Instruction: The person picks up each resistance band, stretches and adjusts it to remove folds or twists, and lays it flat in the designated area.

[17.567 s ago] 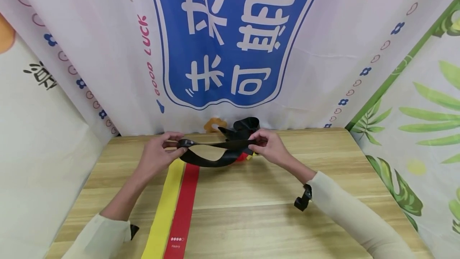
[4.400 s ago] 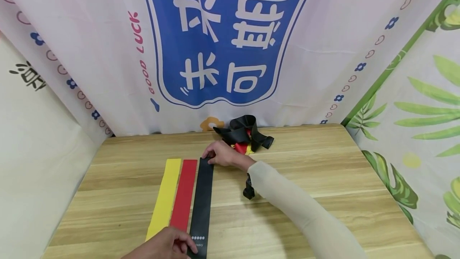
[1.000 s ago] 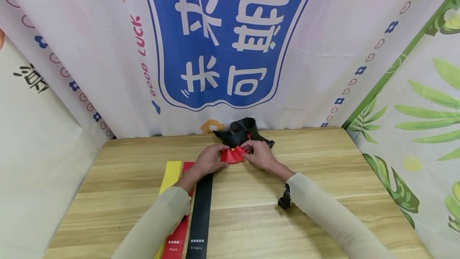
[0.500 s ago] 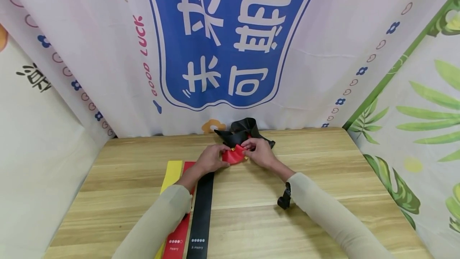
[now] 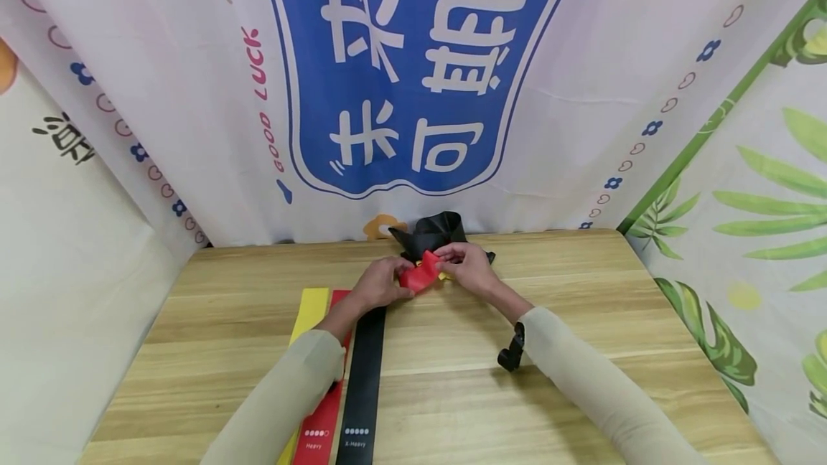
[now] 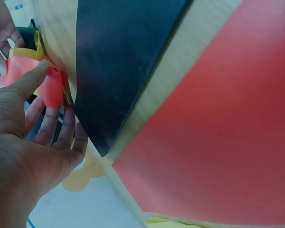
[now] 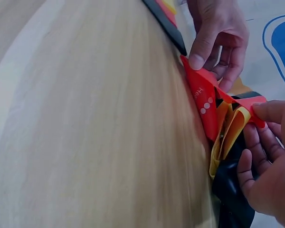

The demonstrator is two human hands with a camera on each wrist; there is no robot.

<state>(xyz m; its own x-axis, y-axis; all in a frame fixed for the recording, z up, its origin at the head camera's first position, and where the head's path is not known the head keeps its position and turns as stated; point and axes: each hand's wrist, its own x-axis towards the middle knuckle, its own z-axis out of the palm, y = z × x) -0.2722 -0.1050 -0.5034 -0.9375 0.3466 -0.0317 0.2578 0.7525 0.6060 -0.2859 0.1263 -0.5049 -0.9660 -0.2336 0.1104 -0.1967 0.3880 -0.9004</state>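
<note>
Near the table's back edge, my left hand and right hand pinch a loose red resistance band between them. In the right wrist view the left thumb presses one end of that band, where white lettering and dots show, and the right thumb and fingers grip its other end. Folds of a loose yellow band sit beside it. Behind the hands, a crumpled black band stands in loops against the backdrop; part of this pile is hidden by my fingers.
Left of centre, a yellow band, a red band marked Heavy and a black band marked X-Heavy lie flat side by side on the wooden table. My left forearm crosses over them. A printed curtain hangs behind.
Earlier my hands stretched a black band, then laid it flat beside the red one. Both hands have since moved to the pile and grip its red band, whose right end has just risen slightly.
</note>
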